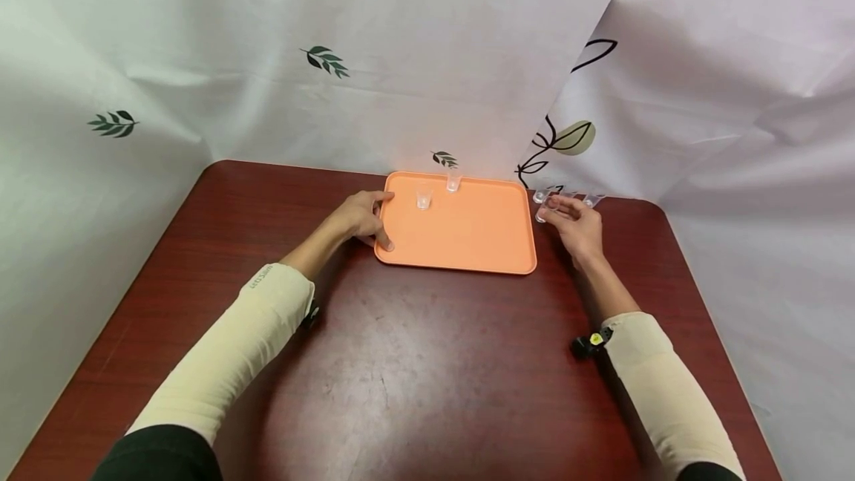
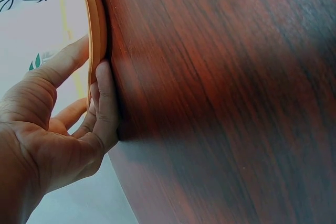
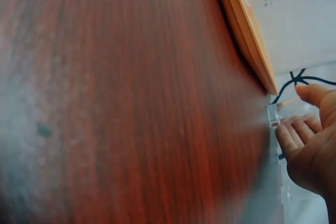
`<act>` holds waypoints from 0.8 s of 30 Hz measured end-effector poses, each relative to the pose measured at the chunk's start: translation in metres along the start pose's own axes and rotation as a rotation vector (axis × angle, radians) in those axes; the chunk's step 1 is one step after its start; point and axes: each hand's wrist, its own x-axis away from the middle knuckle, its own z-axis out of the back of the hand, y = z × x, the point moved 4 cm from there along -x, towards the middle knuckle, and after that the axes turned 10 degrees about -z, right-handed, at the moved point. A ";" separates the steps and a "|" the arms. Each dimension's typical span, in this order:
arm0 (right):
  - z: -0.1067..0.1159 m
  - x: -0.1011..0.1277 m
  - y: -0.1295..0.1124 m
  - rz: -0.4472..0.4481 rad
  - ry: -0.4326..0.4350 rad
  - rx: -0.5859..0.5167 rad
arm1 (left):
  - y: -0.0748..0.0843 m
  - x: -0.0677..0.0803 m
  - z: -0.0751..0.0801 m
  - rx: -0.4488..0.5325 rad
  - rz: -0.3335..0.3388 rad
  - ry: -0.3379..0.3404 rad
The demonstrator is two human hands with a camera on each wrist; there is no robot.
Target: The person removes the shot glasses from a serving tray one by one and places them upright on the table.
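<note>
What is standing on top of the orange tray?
Two small clear cups stand upright near the orange tray's far edge. The left hand grips its left rim, covering that edge. Whether the cups hold anything cannot be seen.

The dark red-brown wooden table with rounded corners (image 1: 427, 362) carries a flat orange plastic tray (image 1: 467, 240). The left hand (image 1: 361, 217) holds the tray's left edge, thumb at the near corner. Just right of the tray, small clear plastic cups (image 1: 591, 200) lie directly on the table around the right hand (image 1: 574, 225), which touches one cup (image 3: 273, 115).
</note>
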 end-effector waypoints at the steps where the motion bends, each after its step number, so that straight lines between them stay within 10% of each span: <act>1: 0.000 0.000 0.000 -0.002 0.000 -0.002 | 0.000 0.000 0.000 0.002 -0.002 0.000; 24: 0.013 0.017 0.005 -0.073 0.018 0.003 | -0.002 0.000 0.000 0.014 -0.002 -0.004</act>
